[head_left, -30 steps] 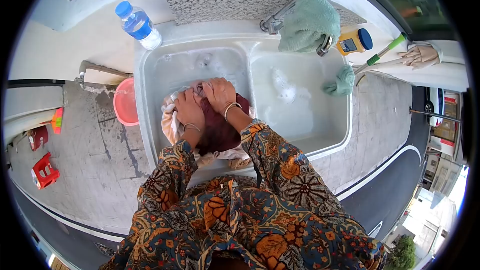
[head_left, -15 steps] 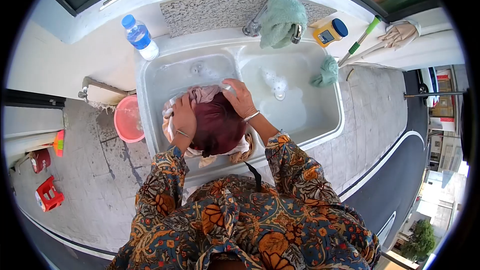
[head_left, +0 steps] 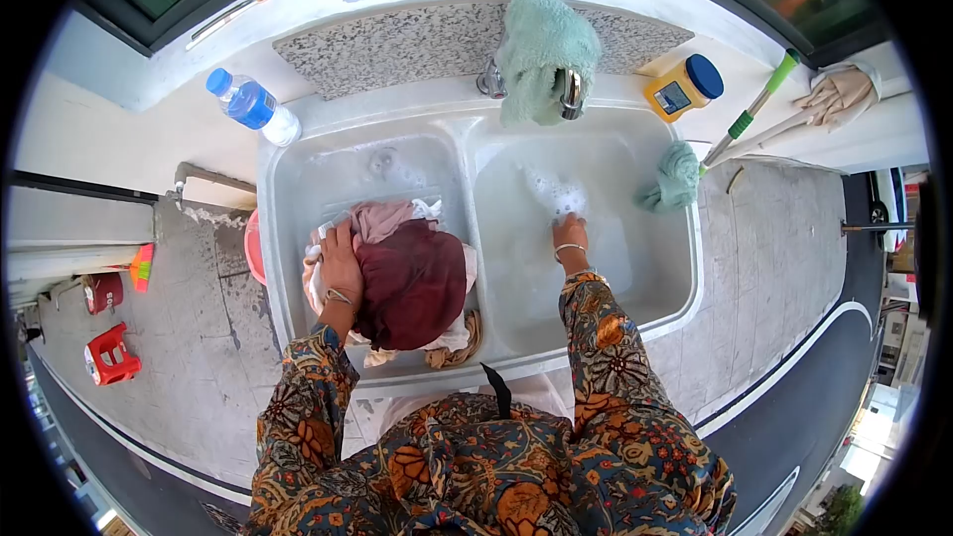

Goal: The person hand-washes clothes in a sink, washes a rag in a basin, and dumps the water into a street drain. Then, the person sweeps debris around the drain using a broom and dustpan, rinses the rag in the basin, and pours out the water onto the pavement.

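Note:
A bundle of wet laundry sits in the left basin, with a burgundy cloth (head_left: 412,283) on top and pale pink cloth (head_left: 379,221) behind it. My left hand (head_left: 340,263) lies on the left side of the bundle, fingers extended over the fabric. In the right basin (head_left: 506,278), my right hand (head_left: 569,231) reaches down into shallow water at the edge of a patch of white foam (head_left: 552,191). It is over the spot of the drain, its fingertips hidden by water and foam, so whether they grip anything does not show.
A green towel (head_left: 549,50) hangs over the faucet (head_left: 571,94), and a green cloth (head_left: 677,177) drapes over the right rim. A water bottle (head_left: 253,106) and a yellow jar (head_left: 685,87) stand behind the sink. A pink basin (head_left: 254,246) and a red stool (head_left: 113,355) are left.
My right hand has left the burgundy cloth and moved right, down into the right basin by the foam. My left hand stays on the laundry. The view has shifted slightly.

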Tool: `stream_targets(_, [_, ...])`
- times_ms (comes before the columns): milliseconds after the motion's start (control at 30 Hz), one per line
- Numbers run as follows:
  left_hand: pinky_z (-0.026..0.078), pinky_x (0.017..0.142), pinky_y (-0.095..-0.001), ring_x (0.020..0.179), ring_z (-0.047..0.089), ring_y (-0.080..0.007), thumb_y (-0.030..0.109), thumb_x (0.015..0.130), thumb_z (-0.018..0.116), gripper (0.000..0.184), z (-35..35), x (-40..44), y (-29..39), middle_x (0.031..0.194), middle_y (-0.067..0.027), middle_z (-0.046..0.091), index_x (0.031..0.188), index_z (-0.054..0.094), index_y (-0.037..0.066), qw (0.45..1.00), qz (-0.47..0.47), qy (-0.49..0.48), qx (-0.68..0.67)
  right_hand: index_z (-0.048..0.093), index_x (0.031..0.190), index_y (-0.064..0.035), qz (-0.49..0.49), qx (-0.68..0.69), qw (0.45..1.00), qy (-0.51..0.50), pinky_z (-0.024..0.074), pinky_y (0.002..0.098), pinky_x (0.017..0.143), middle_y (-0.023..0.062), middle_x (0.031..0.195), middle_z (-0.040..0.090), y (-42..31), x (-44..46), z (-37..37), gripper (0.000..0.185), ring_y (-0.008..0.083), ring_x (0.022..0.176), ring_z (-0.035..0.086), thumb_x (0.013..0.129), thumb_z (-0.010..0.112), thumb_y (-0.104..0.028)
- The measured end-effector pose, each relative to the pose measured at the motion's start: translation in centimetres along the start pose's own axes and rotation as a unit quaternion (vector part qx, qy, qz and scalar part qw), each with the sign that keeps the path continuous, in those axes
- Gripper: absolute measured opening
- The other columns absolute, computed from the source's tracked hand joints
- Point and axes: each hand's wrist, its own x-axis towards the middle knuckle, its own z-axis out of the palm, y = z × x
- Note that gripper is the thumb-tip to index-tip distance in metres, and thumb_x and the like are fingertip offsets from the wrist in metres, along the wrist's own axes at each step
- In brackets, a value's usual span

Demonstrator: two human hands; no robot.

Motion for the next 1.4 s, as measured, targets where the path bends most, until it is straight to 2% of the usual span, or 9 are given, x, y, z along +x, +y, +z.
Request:
stream_targets(333, [0.039,0.085,-0.0395,0.103,0.045,-0.0315,0.019,0.086,0.045,0.029,0.0,-0.1,0.2,0.106,-0.012,0.049,0.115,0.046,0.013,1.0,-0.029,-0.002,-0.01,0.053,0.1,-0.003,-0.054,-0.081,0.995,0.015,0.0511,0.0342,0.074,0.0154,0.107,0.054,1.8,2.7,1.7,0.029,0.0273,0.093,0.059,0.08,0.057,-0.025])
stream_targets(533, [0.04,0.084,-0.0404,0.099,0.048,-0.0332,0.013,0.086,0.042,0.03,0.3,-0.3,0.2,0.105,-0.0128,0.05,0.116,0.046,0.015,1.0,-0.025,0.007,-0.007,0.055,0.097,-0.0039,-0.127,-0.111,0.984,-0.057,0.0515,0.034,0.073,0.0145,0.104,0.056,2.4,3.5,1.4,0.028,0.0267,0.092,0.059,0.08,0.055,-0.027])
stream_targets(633, [0.041,0.082,-0.042,0.096,0.049,-0.0338,0.012,0.086,0.041,0.03,0.8,-0.2,-0.3,0.105,-0.0128,0.05,0.115,0.046,0.016,0.999,-0.029,0.009,0.012,0.056,0.096,-0.0043,-0.192,-0.105,0.976,0.004,0.0517,0.0369,0.072,0.0144,0.103,0.057,2.5,3.7,1.5,0.03,0.0281,0.089,0.06,0.079,0.056,-0.029])
stream_targets(733, [0.041,0.081,-0.043,0.096,0.049,-0.0338,0.012,0.086,0.041,0.03,0.9,-0.4,-0.7,0.105,-0.0127,0.051,0.116,0.046,0.017,0.999,-0.03,0.005,0.027,0.056,0.098,-0.0042,-0.122,-0.059,0.987,-0.086,0.0507,0.0401,0.074,0.0161,0.102,0.058,1.6,3.3,-0.7,0.033,0.0298,0.091,0.059,0.077,0.055,-0.03])
stream_targets(1000, [0.04,0.084,-0.0439,0.096,0.049,-0.0343,0.006,0.083,0.04,0.041,0.9,-0.3,-0.5,0.108,-0.0126,0.05,0.121,0.043,0.019,0.999,-0.038,-0.008,0.018,0.051,0.105,-0.0011,-0.145,-0.094,0.975,-0.142,0.0481,0.0412,0.079,0.0196,0.107,0.053,2.5,3.2,-1.7,0.042,0.0334,0.094,0.057,0.077,0.054,-0.032])
stream_targets(1133, [0.038,0.089,-0.039,0.106,0.047,-0.0337,0.013,0.086,0.041,0.034,-0.2,0.0,-1.0,0.113,-0.0137,0.052,0.12,0.046,0.011,0.992,-0.041,-0.06,-0.099,0.055,0.098,-0.0001,-0.196,-0.073,0.969,-0.13,0.0474,0.0398,0.08,0.0177,0.105,0.055,3.7,3.9,-1.3,0.034,0.034,0.091,0.056,0.076,0.054,-0.027])
stream_targets(1233, [0.035,0.094,-0.0328,0.112,0.045,-0.0293,0.024,0.09,0.042,0.037,-0.9,0.2,-1.7,0.117,-0.0145,0.053,0.119,0.048,0.004,0.943,-0.061,-0.075,-0.319,0.059,0.086,-0.002,-0.429,-0.226,0.872,-0.069,0.0471,0.0389,0.078,0.0163,0.096,0.059,6.2,6.3,1.1,0.024,0.0324,0.086,0.058,0.076,0.053,-0.023])
stream_targets(1300, [0.033,0.096,-0.0291,0.113,0.046,-0.0257,0.033,0.091,0.042,0.044,-2.8,-0.2,-0.5,0.118,-0.0151,0.053,0.119,0.049,0.0,0.871,-0.164,-0.087,-0.454,0.06,0.08,-0.0036,-0.406,-0.158,0.897,-0.075,0.0477,0.0385,0.073,0.0155,0.089,0.061,4.9,4.7,-2.8,0.017,0.0301,0.081,0.059,0.076,0.054,-0.019])
stream_targets(1400, [0.032,0.096,-0.028,0.112,0.046,-0.0228,0.036,0.091,0.042,0.048,-4.5,-1.2,0.7,0.118,-0.0144,0.053,0.121,0.048,-0.002,0.878,-0.185,-0.027,-0.442,0.06,0.077,-0.0053,-0.343,0.024,0.937,-0.061,0.0484,0.0363,0.067,0.0145,0.08,0.061,2.9,3.5,-5.6,0.01,0.0264,0.072,0.06,0.075,0.055,-0.013])
